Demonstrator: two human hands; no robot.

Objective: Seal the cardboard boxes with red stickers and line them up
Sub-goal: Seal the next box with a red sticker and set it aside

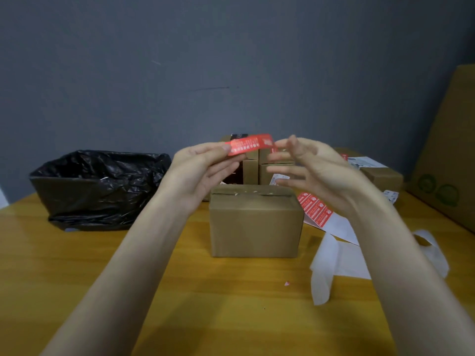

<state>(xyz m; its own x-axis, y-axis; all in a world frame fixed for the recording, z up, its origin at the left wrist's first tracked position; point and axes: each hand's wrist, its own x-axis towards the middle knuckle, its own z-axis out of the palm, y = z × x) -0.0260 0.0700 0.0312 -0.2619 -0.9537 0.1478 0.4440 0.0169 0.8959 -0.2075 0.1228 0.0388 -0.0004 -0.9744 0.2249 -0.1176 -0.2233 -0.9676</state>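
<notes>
On my feed, a black bag-lined bin (100, 186) sits far left on the wooden table (77, 265). The left hand (198, 170), raised with forearm stretched forward, pinches the left end of one red sticker (250, 145) between thumb and forefinger, its other fingers loosely extended. The sticker hangs level above one closed cardboard box (254, 224) at centre. The right hand (316, 168), palm turned inward, nips the sticker's right end at blurred fingertips, with the remaining fingers fanned wide. I cannot count the stacked boxes (250, 170) behind. One sticker sheet (314, 208) lies just right of the box.
</notes>
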